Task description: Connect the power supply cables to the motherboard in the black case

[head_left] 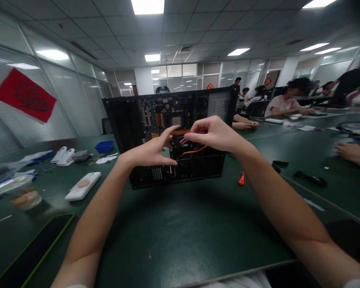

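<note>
A black computer case (pixel 174 173) stands on its edge on the green table, its open side facing me. Inside it are a motherboard (pixel 180 109) and a power supply (pixel 220 105) at the upper right. Coloured power cables (pixel 195 151) loop across the middle of the case. My right hand (pixel 212 131) pinches some of these cables between thumb and fingers. To the left of them, my left hand (pixel 148 151) reaches into the case front with thumb and fingers spread. Its far fingertips are partly hidden near a dark part among the cables.
An orange-and-black tool (pixel 241 179) lies right of the case. On the left are a blue tray (pixel 104 147), a white device (pixel 83 186), a plastic cup (pixel 24 194) and a black, green-edged phone-like slab (pixel 36 248). Other people's hands (pixel 244 122) rest farther along the table.
</note>
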Tool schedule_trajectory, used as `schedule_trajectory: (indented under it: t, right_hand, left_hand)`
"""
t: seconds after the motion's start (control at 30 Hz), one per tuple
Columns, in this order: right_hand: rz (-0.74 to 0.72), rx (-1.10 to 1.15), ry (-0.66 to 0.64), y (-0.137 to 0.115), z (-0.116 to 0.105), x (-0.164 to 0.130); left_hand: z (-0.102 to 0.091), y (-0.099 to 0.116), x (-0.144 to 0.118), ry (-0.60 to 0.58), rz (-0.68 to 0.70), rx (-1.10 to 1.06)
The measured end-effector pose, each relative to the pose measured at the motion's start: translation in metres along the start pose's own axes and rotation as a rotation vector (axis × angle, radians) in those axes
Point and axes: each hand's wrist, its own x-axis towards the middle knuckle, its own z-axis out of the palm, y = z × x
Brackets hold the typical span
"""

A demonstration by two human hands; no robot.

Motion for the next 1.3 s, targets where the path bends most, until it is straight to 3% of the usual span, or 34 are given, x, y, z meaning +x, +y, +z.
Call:
schedule_trajectory:
  t: [0.27, 0.57, 0.87, 1.3]
  right_hand:
    - [0.001, -0.045, 0.011, -0.004, 0.001, -0.001]
    - [-0.017, 0.041, -0.09, -0.023, 0.006, -0.007]
    - [0.005, 0.034, -0.126, -0.042, 0.005, -0.017]
    - [-0.056, -0.057, -0.077, -0.045, 0.007, -0.017]
  left_hand:
    - [0.01, 0.011, 0.004, -0.147, 0.01, -0.325]
    - [-0.006, 0.021, -0.002, 0.214, 0.133, -0.271]
    - [0.004, 0.044, -0.006, 0.249, 0.218, -0.092]
    - [0.001, 0.049, -0.011, 0.392, 0.27, 0.194]
